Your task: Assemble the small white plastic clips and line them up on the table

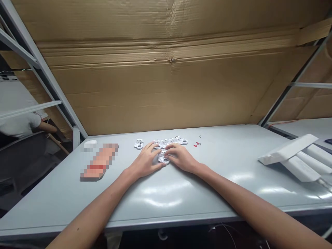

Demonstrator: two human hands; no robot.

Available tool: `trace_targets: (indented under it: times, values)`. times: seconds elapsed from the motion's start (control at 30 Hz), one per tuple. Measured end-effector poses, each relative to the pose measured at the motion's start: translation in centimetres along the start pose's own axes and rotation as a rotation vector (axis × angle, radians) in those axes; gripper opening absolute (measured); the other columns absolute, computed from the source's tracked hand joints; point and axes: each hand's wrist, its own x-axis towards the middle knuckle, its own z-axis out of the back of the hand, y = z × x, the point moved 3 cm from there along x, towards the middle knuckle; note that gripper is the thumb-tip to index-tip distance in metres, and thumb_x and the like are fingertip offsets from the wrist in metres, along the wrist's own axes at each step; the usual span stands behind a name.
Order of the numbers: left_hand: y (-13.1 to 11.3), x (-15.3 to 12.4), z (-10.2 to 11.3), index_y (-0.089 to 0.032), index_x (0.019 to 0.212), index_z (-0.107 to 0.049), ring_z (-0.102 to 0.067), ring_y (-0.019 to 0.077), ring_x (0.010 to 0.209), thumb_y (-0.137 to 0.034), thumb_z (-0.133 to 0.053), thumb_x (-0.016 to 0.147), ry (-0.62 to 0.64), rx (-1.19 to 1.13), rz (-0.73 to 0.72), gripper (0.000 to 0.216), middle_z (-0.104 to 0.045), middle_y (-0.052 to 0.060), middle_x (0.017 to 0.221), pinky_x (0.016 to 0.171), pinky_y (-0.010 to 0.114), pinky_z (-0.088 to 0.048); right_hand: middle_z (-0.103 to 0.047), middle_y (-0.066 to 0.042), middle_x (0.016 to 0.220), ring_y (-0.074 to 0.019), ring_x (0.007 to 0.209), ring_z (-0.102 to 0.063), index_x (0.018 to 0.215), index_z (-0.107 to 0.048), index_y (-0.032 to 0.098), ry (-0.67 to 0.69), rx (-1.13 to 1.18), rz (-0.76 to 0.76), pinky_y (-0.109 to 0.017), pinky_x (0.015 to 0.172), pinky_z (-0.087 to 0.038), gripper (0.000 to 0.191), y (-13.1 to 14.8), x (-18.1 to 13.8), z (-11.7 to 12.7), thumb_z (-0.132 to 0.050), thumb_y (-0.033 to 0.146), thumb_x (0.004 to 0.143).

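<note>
A small white plastic part (pixel 163 158) with a round ring at its lower end lies on the table between my two hands. My left hand (pixel 145 160) holds its left side, thumb below and fingers above. From the right, my right hand (pixel 181 157) grips the same part with curled fingertips that hide some of it. Just beyond my fingers stands a row of several similar white ringed parts (pixel 172 141), partly covered by my hands. One more such part (pixel 139 144) lies apart to the left.
Small red and black pieces (pixel 196 144) lie right of the row. A pixelated orange-red object (pixel 101 160) and a white item (pixel 90 143) are on the left. White box-like pieces (pixel 293 155) lie at the right. Cardboard (pixel 166 93) walls the table's back; a person (pixel 20 122) is at far left.
</note>
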Motion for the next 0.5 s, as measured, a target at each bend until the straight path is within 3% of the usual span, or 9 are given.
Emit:
trace_targets:
  times: [0.23, 0.5]
  values:
    - [-0.2, -0.1, -0.1, -0.018, 0.123, -0.062, -0.037, 0.0356, 0.138, -0.045, -0.065, 0.088, 0.016, 0.029, -0.01, 0.045, -0.052, 0.016, 0.138, 0.111, 0.054, -0.036, -0.065, -0.011, 0.123, -0.0265, 0.109, -0.061, 0.098, -0.075, 0.024, 0.116, -0.162, 0.145, -0.043, 0.089, -0.05, 0.023, 0.1, -0.3, 1.0, -0.054, 0.016, 0.092]
    - [-0.2, -0.1, 0.0, -0.019, 0.125, -0.061, -0.036, 0.0344, 0.138, -0.046, -0.063, 0.089, 0.024, 0.037, -0.021, 0.044, -0.051, 0.014, 0.138, 0.112, 0.053, -0.036, -0.068, -0.009, 0.113, -0.0236, 0.099, -0.063, 0.101, -0.074, 0.026, 0.151, -0.158, 0.214, -0.039, 0.084, -0.05, 0.026, 0.5, -0.4, 1.3, -0.052, 0.016, 0.092]
